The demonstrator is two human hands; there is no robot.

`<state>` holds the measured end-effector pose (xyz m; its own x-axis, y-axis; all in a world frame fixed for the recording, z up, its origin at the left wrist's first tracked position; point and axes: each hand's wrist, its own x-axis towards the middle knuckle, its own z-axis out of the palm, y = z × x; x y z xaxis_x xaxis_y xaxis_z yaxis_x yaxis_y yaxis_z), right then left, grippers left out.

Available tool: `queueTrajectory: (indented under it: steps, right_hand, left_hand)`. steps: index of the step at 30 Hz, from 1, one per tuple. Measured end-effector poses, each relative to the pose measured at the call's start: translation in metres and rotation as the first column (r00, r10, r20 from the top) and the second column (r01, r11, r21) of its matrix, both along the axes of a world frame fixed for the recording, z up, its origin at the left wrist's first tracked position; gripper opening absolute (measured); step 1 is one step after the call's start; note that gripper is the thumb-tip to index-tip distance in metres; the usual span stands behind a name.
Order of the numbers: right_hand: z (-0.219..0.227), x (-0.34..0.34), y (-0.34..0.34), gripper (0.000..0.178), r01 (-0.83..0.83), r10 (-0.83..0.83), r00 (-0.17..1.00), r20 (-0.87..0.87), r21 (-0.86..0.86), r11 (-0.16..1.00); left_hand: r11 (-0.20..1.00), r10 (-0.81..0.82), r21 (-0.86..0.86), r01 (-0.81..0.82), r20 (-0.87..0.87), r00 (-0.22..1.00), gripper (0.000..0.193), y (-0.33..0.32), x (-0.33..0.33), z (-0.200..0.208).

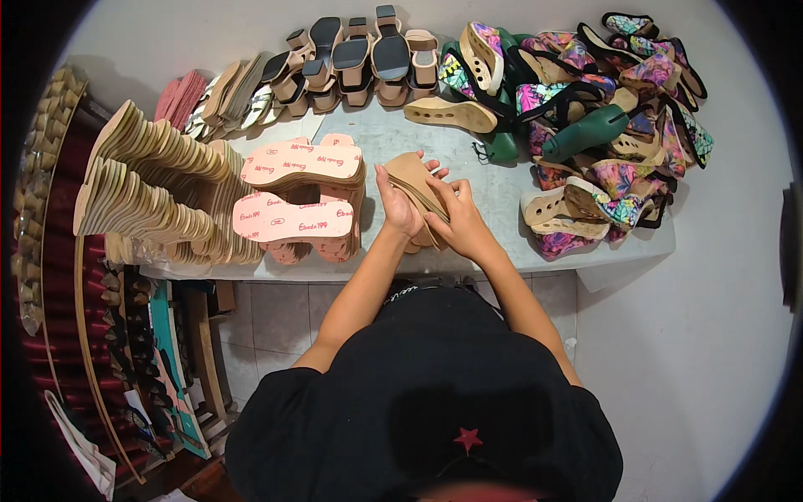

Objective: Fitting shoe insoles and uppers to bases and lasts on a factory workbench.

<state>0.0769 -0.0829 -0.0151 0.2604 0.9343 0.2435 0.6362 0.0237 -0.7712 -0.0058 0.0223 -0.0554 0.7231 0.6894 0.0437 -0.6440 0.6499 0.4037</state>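
Between my two hands is a stack of tan shoe insoles (pixel 407 173), held tilted over the front part of the table. My left hand (pixel 399 205) grips the stack from its left side, with fingertips showing past the far end. On the right side, my right hand (pixel 456 213) has its thumb and fingers closed on the edges, where the layers fan slightly apart. Just left of my hands stand piles of pink printed insoles (pixel 293 219). Beyond those, long rows of beige sole pieces (pixel 138 209) stand packed on edge.
Heeled sandals with black soles (pixel 351 54) line the back of the table (pixel 393 134). Colourful floral wedge shoes (pixel 619 180) are heaped at the right, with green shoe lasts (pixel 585 134) among them. A rack (pixel 180 368) stands below at the left.
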Motion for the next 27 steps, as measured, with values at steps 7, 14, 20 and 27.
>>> queueTrajectory:
  steps: [7,14,20,27]
  right_hand:
    - [0.002,0.018,0.003,0.059,-0.034,0.033,0.998,-0.058,-0.013,0.999]
    - [0.001,0.035,0.002,0.060,-0.032,0.023,0.988,-0.153,-0.052,0.998]
    - [0.006,0.050,0.004,0.053,-0.040,0.022,0.990,-0.137,-0.129,0.991]
    - [0.012,0.088,0.011,0.045,-0.146,0.095,0.976,-0.195,-0.263,0.954]
  left_hand:
    - [0.998,-0.042,-0.047,0.047,0.104,0.994,0.048,0.002,0.010,-0.002]
    - [0.997,-0.032,0.073,0.033,-0.013,0.999,0.069,0.003,0.024,0.012]
    - [0.995,-0.024,0.091,0.035,-0.111,0.993,0.075,0.000,0.035,0.022]
    - [0.979,-0.069,0.174,0.105,-0.199,0.977,0.080,0.001,0.040,0.014]
